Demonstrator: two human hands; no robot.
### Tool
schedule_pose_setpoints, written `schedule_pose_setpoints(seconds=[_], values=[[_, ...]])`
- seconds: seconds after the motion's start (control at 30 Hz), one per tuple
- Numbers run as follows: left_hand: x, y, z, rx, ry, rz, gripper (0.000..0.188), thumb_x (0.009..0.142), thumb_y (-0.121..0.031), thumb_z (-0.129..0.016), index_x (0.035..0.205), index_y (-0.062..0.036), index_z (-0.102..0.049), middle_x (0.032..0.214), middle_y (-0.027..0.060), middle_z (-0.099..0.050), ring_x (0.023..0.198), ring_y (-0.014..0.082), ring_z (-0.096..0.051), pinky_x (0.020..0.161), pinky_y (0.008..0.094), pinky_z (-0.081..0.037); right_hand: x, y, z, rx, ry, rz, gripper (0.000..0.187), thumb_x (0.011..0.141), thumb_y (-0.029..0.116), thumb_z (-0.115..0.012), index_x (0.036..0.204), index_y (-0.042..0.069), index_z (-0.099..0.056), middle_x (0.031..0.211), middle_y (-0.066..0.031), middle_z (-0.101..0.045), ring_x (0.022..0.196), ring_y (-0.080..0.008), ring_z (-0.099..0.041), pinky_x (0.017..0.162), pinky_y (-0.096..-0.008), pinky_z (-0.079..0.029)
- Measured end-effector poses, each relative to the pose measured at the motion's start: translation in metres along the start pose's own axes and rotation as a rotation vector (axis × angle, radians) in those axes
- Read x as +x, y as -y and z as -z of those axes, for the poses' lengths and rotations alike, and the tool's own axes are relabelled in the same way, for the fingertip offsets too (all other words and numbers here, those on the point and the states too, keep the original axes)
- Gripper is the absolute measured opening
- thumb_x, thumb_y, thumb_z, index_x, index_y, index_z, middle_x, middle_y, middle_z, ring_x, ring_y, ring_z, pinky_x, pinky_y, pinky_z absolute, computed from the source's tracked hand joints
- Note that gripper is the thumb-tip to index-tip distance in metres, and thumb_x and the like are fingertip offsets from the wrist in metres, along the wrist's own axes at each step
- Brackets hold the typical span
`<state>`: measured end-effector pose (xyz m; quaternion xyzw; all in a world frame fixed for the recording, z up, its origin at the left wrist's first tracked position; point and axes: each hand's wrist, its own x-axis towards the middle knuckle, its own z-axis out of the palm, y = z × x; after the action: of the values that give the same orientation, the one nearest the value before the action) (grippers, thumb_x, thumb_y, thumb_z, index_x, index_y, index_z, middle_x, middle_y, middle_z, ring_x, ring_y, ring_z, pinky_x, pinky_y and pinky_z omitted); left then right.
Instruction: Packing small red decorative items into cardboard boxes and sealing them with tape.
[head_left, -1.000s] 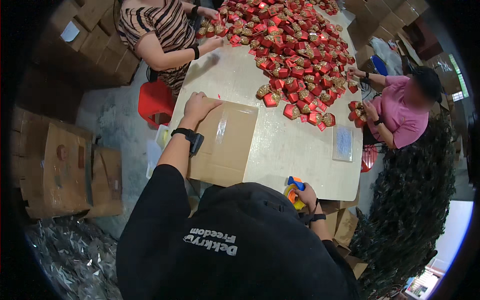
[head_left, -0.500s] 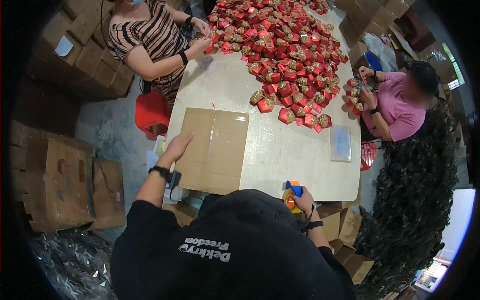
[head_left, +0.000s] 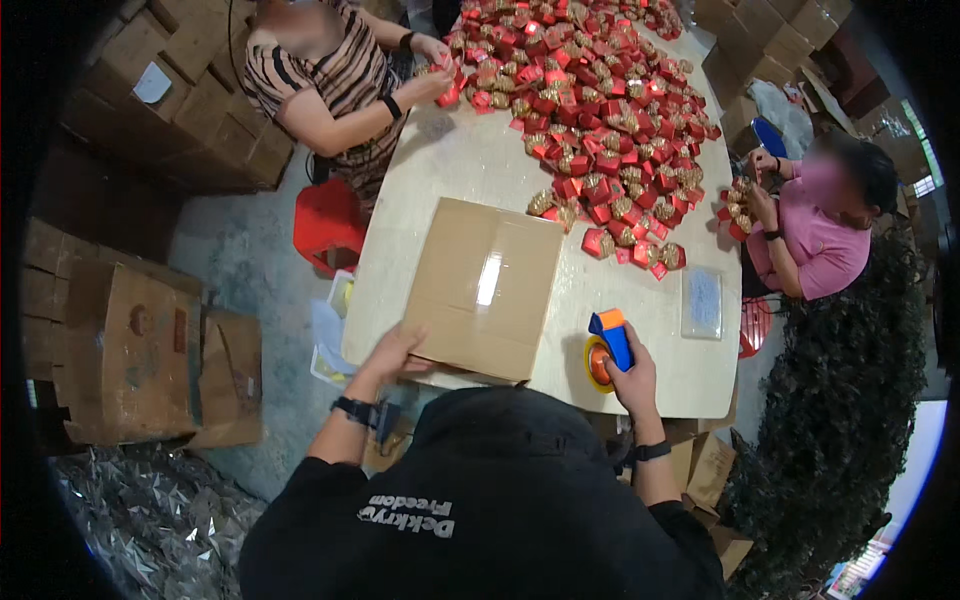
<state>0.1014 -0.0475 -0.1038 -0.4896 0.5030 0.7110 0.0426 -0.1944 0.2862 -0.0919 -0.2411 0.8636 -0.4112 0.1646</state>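
A closed, flat-topped cardboard box (head_left: pixel 460 270) lies tilted a little on the near part of the table, with a shiny strip of clear tape along its middle. My left hand (head_left: pixel 396 352) grips its near left corner, thumb by the top and fingers along the near side. To the right of the box, my right hand (head_left: pixel 634 376) is closed round a tape dispenser (head_left: pixel 612 345) with a blue body, an orange end and a yellow-rimmed roll. The dispenser is apart from the box, over the table's near edge.
Many red boxes with gold tops (head_left: pixel 600 130) cover the far table (head_left: pixel 420 180). A clear flat case (head_left: pixel 702 303) lies at right. Two people work at the sides, near a red stool (head_left: pixel 328 225). Cartons (head_left: pixel 130 350) stand left; dark foliage (head_left: pixel 830 400) fills the right.
The cardboard box has turned and shifted right. My left hand went from its left side to its near left corner. My right hand has brought the tape dispenser up and slightly right.
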Motion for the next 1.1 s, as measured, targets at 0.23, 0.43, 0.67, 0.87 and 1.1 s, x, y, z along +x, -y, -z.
schedule_pose_setpoints(seconds=[0.23, 0.43, 0.67, 0.87, 1.1], values=[[-0.057, -0.064, -0.07, 1.092, -0.229, -0.076, 0.062, 0.095, -0.056, -0.054, 0.102, 0.002, -0.073, 0.098, 0.0318, -0.068, 0.09, 0.0448, -0.068, 0.082, 0.0487, -0.053, 0.008, 0.144, 0.03, -0.106, 0.299, 0.606, 0.069, 0.068, 0.011, -0.076, 0.135, 0.024, -0.063, 0.095, -0.0154, -0.061, 0.085, -0.0351, -0.061, 0.076, -0.0408, -0.051], [-0.066, -0.066, -0.097, -0.15, 0.412, -0.188, 0.04, 0.106, -0.028, -0.051, 0.109, 0.0062, -0.071, 0.101, 0.0123, -0.074, 0.091, 0.0157, -0.068, 0.083, 0.0287, -0.053, -0.005, 0.155, 0.017, -0.203, 0.535, 0.802, 0.073, 0.069, 0.016, -0.079, 0.139, 0.029, -0.059, 0.102, -0.0112, -0.064, 0.092, -0.0318, -0.061, 0.082, -0.0424, -0.047], [-0.046, -0.042, -0.094, -0.126, 0.422, -0.132, 0.031, 0.103, -0.02, -0.059, 0.108, 0.0078, -0.07, 0.101, 0.0058, -0.072, 0.09, 0.0108, -0.064, 0.084, 0.0268, -0.052, -0.02, 0.156, 0.02, -0.243, 0.574, 0.688, 0.077, 0.065, 0.011, -0.082, 0.137, 0.028, -0.062, 0.107, -0.0122, -0.064, 0.095, -0.0331, -0.059, 0.09, -0.0417, -0.047], [-0.039, -0.047, -0.087, 0.138, 0.267, -0.379, 0.024, 0.099, -0.014, -0.06, 0.099, 0.0054, -0.073, 0.092, 0.0089, -0.073, 0.085, 0.0139, -0.066, 0.08, 0.0301, -0.053, -0.023, 0.15, 0.02, -0.184, 0.616, 0.622, 0.076, 0.072, 0.01, -0.078, 0.142, 0.03, -0.055, 0.106, -0.0152, -0.061, 0.096, -0.0363, -0.059, 0.09, -0.0442, -0.048], [-0.036, -0.052, -0.005, 0.157, -0.02, -0.367, 0.032, 0.1, -0.023, -0.06, 0.096, 0.0049, -0.074, 0.085, 0.0089, -0.074, 0.08, 0.0154, -0.07, 0.076, 0.0284, -0.053, -0.017, 0.114, 0.055, -0.33, 0.612, 0.611, 0.075, 0.065, 0.006, -0.076, 0.135, 0.029, -0.062, 0.104, -0.0147, -0.062, 0.097, -0.0353, -0.058, 0.091, -0.0434, -0.047]])
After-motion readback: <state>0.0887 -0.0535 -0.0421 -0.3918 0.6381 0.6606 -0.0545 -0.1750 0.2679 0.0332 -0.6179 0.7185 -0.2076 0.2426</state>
